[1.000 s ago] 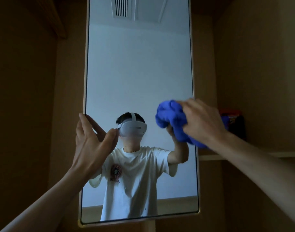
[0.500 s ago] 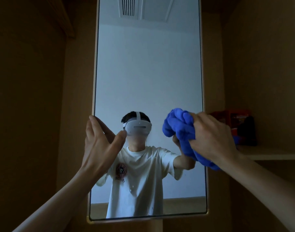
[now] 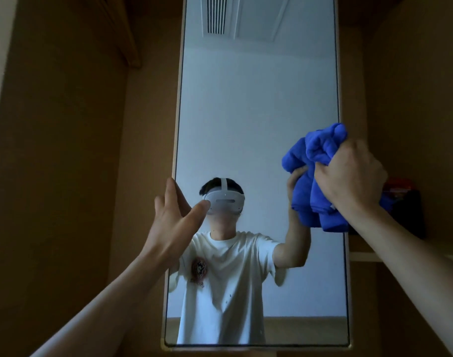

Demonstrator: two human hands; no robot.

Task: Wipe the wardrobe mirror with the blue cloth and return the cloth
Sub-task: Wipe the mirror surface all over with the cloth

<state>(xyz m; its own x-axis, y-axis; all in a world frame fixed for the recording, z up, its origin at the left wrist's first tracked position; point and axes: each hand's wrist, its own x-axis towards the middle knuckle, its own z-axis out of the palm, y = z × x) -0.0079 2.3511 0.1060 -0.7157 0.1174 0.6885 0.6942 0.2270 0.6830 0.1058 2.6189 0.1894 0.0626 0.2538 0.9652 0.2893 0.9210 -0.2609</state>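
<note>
My right hand (image 3: 354, 176) has a tight grip on the bunched-up soft blue cloth (image 3: 313, 181), pressed on the right side of the tall wood-framed wardrobe mirror (image 3: 259, 112), a bit higher than before. My left hand (image 3: 174, 222) stays open, touching the mirror's left edge.

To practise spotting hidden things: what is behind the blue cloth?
The blue cloth, bunched in the right hand, covers part of the mirror and its right edge. Beside the wrist a red-and-dark object on the shelf shows partly; the rest is hidden.
</note>
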